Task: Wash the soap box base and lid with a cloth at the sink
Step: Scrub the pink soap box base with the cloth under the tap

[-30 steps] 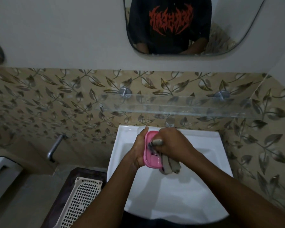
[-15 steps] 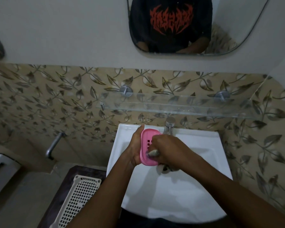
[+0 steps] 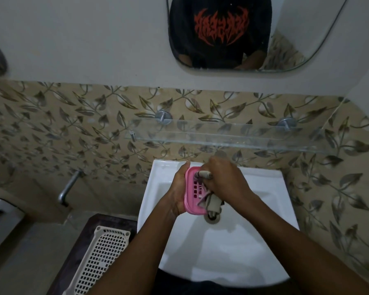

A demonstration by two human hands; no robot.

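**Pink soap box part scrubbed over the basin**

The left hand (image 3: 178, 188) gripped a pink soap box part (image 3: 192, 201) by its long left edge. The fingers curled over the far end and the thumb lay along the near side. The part was held over the back half of the white sink (image 3: 222, 256), tilted so that its slotted face turned toward the right hand. Whether it was the base or the lid could not be told.

The right hand (image 3: 225, 180) was closed round a greyish cloth (image 3: 213, 204) and pressed it against the slotted face. A wad of the cloth stuck out past the fingertips at the upper end of the part. The rest hung down below the palm, just above the drain (image 3: 211, 219).

Both forearms reached in from the bottom of the view, over the front rim of the sink.

On the leaf-patterned tiles behind the sink, a glass shelf (image 3: 232, 138) sat on two round metal mounts. Above it, a mirror (image 3: 307, 35) reflected a dark shirt with a red print. A metal wall tap (image 3: 69, 186) stuck out to the left of the sink. Below it, a white perforated basket (image 3: 103, 256) lay on a dark table (image 3: 90, 225) just beside the sink.
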